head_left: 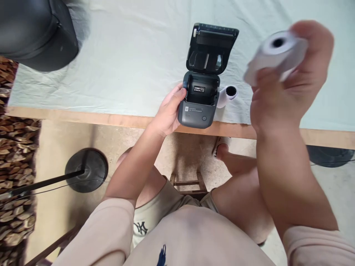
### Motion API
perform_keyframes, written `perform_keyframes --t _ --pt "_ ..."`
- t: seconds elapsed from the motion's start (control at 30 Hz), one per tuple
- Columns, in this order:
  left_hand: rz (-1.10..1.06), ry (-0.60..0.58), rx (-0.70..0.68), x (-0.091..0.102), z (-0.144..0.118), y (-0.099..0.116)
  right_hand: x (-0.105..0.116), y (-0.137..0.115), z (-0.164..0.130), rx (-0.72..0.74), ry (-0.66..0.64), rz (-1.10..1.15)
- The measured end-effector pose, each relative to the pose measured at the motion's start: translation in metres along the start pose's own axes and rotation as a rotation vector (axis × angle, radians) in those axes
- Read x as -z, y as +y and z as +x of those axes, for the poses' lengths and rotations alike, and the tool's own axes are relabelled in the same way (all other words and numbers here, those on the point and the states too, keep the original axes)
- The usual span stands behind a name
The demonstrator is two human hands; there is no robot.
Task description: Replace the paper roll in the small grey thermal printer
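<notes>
My left hand point(172, 109) grips a small dark grey label printer point(196, 114) by its left side, thumb on the rim. The printer's lid point(210, 48) stands raised, and its roll compartment shows a small printed label inside, with no roll in it. To the right, my right hand point(294, 74) is closed round a white paper roll point(277, 48), held up above the table and blurred by motion; its dark core faces up. Another white roll point(226, 96) with a black core lies on the cloth, partly behind the printer's right side.
A pale green cloth covers the table point(133, 55), whose wooden front edge point(83, 113) runs across the view. A black bag point(36, 33) sits at the far left. Below are a round black stand base point(85, 170), a wooden stool point(188, 183) and stacked firewood point(16, 177).
</notes>
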State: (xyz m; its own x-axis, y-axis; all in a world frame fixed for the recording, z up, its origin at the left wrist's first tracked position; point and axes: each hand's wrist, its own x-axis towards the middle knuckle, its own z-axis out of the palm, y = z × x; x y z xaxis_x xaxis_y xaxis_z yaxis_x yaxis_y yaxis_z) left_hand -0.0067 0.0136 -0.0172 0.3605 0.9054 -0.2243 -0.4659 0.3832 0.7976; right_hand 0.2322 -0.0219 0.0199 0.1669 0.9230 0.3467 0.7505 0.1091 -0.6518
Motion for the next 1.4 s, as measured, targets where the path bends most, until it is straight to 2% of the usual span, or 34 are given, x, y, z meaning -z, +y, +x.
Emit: perform_keyframes --t 0.17,0.33,0.43,0.53,0.7,0.8,0.93,1.03,1.1,1.17,1.27,1.33,1.4 --pt "0.005 0.097 0.049 -0.003 -0.002 -0.002 -0.017 -0.03 -0.009 0.099 -0.135 -0.045" --pt "0.029 0.024 0.034 -0.006 -0.007 0.0 -0.027 -0.031 -0.003 0.12 -0.193 -0.137" --pt "0.024 0.056 0.047 -0.01 -0.008 0.002 -0.03 -0.028 -0.002 0.151 -0.208 -0.147" --pt "-0.003 0.1 0.063 -0.009 -0.006 0.002 -0.032 -0.028 -0.008 0.225 -0.166 -0.127" --pt "-0.004 -0.055 -0.01 0.002 -0.005 -0.001 -0.04 -0.035 -0.025 0.416 -0.043 -0.079" --pt "0.036 -0.044 0.005 0.004 -0.007 -0.001 -0.041 -0.034 -0.025 0.499 0.08 0.074" --pt "0.027 0.079 0.103 0.0 -0.01 0.0 -0.038 -0.027 -0.012 0.383 0.212 0.184" --pt "0.091 0.048 0.083 0.001 -0.01 0.0 -0.038 -0.019 -0.005 0.263 0.324 0.282" --pt "0.131 -0.009 0.042 0.003 -0.01 -0.002 -0.039 -0.015 -0.005 0.188 0.226 0.312" --pt "0.122 -0.051 0.001 0.006 -0.009 -0.005 -0.037 -0.015 -0.007 0.144 0.032 0.275" --pt "0.052 -0.1 -0.091 0.008 -0.009 -0.008 -0.031 -0.021 -0.009 0.16 -0.188 0.186" --pt "0.021 -0.131 -0.13 0.008 -0.01 -0.009 -0.028 -0.026 -0.009 0.19 -0.237 0.137" --pt "0.026 -0.126 -0.126 0.006 -0.012 -0.008 -0.027 -0.027 -0.008 0.211 -0.233 0.126"
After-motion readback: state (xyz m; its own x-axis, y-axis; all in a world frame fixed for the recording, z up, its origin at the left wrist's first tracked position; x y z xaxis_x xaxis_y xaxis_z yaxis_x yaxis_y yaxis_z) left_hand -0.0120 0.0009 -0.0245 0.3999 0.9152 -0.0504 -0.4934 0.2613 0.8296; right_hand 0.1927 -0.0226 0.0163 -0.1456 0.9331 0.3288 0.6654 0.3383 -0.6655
